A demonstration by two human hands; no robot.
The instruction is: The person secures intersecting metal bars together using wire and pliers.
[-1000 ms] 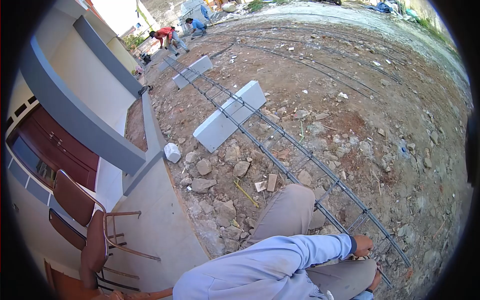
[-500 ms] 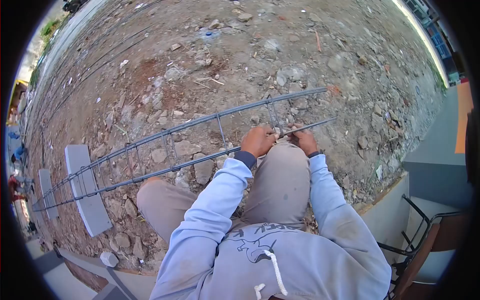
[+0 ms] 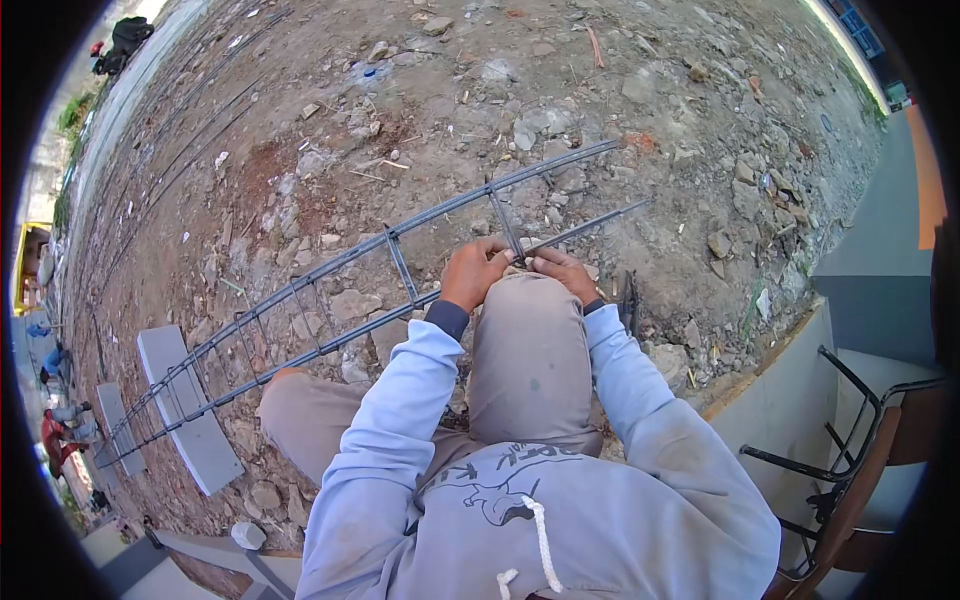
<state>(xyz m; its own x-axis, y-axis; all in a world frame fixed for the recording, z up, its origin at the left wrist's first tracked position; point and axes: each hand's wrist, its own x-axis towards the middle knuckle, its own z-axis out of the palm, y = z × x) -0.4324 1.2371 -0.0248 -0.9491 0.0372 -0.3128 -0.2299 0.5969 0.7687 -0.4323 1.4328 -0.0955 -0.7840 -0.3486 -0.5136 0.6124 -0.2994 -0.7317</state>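
A long cage of steel rebar (image 3: pixel 335 262) slants across the ground, its near end by my raised knee. My left hand (image 3: pixel 476 273) is closed at the lower bars, thumb and fingers pinched near a crosswise stirrup (image 3: pixel 505 221). Just right of it, my right hand (image 3: pixel 563 272) has its fingers bent in on the same joint. The fingertips of both hands almost meet there. Whatever small piece lies between them is too small to make out. Another stirrup (image 3: pixel 401 264) stands to the left of my hands.
Two pale blocks, one near (image 3: pixel 187 410) and one farther off (image 3: pixel 121 428), support the cage. Rubble covers the ground (image 3: pixel 640 120). Dark metal pieces (image 3: pixel 629 303) lie right of my knee. A chair (image 3: pixel 850 480) stands at right. People (image 3: pixel 62 440) bend at far left.
The view has swung from the far end of the cage down to my hands. Since half a second ago, both hands appear farther left, still close together at the bars.
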